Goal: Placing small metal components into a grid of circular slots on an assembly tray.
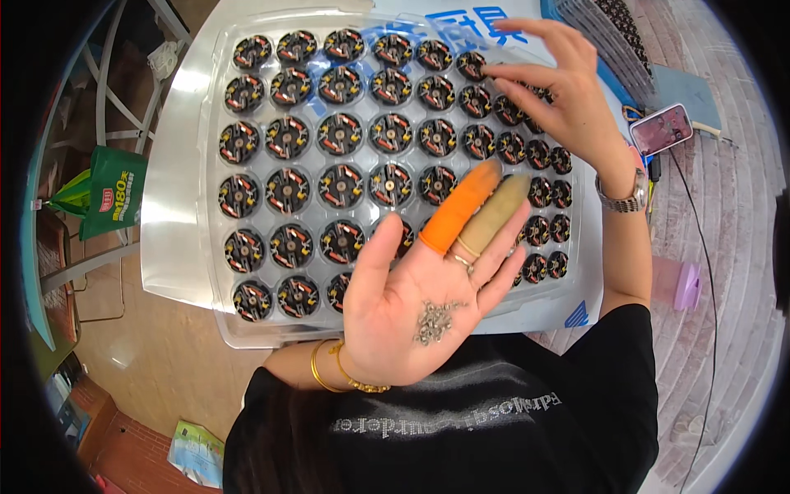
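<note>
My left hand is palm up with its fingers stretched out, in front of a clear plastic tray. Small silvery metal pieces lie heaped in its palm. An orange finger cot and a tan one cover two of its fingers. Beyond it, my right hand reaches over the far right of the tray. Thumb and index tips come close together beside a round black part; anything between them is too small to make out. Similar black parts with red and yellow pieces fill the tray's rows.
The tray rests on a shiny metal-topped table. Stacked clear trays stand at the far right. Near my right wrist are a phone and a dark cable; a purple-lidded container stands closer. A green bag hangs at left.
</note>
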A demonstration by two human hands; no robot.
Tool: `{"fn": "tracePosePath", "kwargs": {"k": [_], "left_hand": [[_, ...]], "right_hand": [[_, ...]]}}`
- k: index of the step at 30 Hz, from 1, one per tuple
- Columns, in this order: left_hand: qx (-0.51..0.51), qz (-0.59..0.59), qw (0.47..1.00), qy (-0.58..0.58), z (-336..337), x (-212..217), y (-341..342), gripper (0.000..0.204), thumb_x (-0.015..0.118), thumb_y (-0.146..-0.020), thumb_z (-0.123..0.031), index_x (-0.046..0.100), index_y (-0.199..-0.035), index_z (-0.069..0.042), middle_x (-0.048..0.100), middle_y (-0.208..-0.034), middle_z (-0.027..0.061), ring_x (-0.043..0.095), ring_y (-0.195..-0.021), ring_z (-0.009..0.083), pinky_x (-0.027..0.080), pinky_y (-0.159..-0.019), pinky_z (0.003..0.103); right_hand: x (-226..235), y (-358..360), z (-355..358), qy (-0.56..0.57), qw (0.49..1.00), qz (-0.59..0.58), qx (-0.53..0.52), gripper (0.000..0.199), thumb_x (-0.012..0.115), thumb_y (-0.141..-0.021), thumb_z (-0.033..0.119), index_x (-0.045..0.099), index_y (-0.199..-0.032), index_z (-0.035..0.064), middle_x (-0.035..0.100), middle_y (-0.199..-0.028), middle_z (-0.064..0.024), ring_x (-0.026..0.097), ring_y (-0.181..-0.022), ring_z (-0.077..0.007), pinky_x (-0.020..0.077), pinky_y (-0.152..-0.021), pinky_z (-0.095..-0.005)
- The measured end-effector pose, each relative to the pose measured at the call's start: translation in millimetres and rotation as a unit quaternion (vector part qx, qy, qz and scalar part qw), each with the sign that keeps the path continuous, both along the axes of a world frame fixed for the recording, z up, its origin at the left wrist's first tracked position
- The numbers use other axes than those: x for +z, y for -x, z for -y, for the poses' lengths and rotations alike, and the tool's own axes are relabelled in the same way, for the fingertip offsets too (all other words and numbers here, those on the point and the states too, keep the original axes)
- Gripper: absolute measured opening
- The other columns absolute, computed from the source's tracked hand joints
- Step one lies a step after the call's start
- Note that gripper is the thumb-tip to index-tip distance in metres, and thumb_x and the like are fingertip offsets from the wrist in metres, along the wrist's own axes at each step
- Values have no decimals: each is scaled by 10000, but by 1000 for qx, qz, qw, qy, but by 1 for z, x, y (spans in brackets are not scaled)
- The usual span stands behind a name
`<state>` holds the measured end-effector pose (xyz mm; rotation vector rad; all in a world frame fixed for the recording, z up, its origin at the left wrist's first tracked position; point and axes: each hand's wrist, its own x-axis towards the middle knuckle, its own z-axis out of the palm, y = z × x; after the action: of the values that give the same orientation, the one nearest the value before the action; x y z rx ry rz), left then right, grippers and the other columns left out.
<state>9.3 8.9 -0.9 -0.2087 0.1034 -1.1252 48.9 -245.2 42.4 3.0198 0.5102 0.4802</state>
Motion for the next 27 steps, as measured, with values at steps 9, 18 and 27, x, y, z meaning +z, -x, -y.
{"fn": "tracePosePath", "kwargs": {"k": [9, 18, 27], "left_hand": [[19, -12, 1000, -10, 2, 0, 1, 783, 294, -983, -618, 118, -1584, -147, 159, -1636, 101, 109, -1516, 242, 71, -1229, 429], [39, 38, 999, 4, 1, -5, 5, 795, 254, -993, -584, 55, -1584, -91, 187, -1612, 181, 227, -1468, 257, 128, -1197, 404], [-25, 74, 997, -22, -5, -4, 4, 773, 207, -1012, -547, 50, -1571, -35, 200, -1609, 145, 191, -1491, 252, 134, -1206, 392]], "right_hand": [[39, 65, -73, -165, 981, -47, 88, 214, 811, -693, 162, 788, -902, 201, 599, -1258, -95, 569, -1057, -281, 465, -844, -397], [25, 94, -94, -148, 987, -28, 51, 257, 840, -552, 185, 759, -796, 169, 664, -1127, -17, 538, -1017, -258, 442, -786, -413], [22, 89, -102, -195, 979, -3, 63, 230, 844, -572, 225, 747, -772, 167, 665, -1117, -14, 552, -1007, -260, 433, -812, -400]]}}
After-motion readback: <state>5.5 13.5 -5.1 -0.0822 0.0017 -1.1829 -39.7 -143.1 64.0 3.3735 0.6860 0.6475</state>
